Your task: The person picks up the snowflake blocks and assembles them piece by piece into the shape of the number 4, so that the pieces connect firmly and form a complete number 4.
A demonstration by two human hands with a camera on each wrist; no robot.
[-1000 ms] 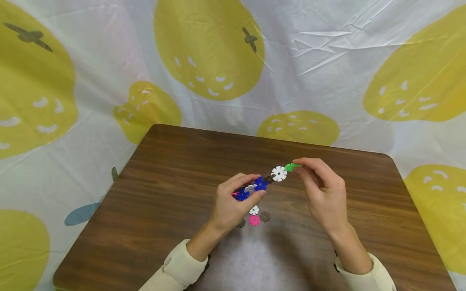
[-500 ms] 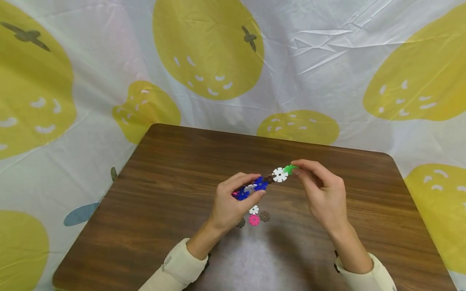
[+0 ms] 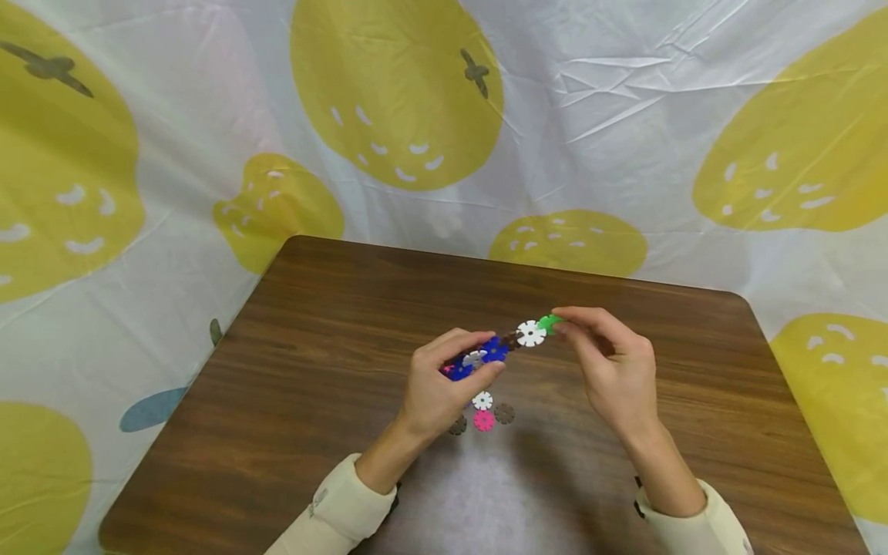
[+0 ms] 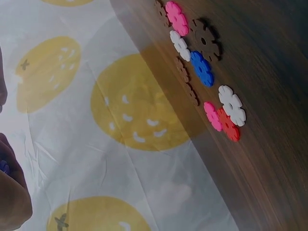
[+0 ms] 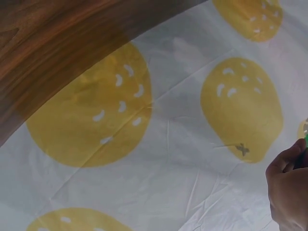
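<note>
Behind: wood table, fruit-print cloth backdrop.

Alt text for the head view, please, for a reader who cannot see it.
Two hands hold a chain of plastic snowflake discs above a wooden table: the left hand grips its blue end, the right hand pinches the green disc at the other. Loose discs lie below.

Wooden table with loose discs
</note>
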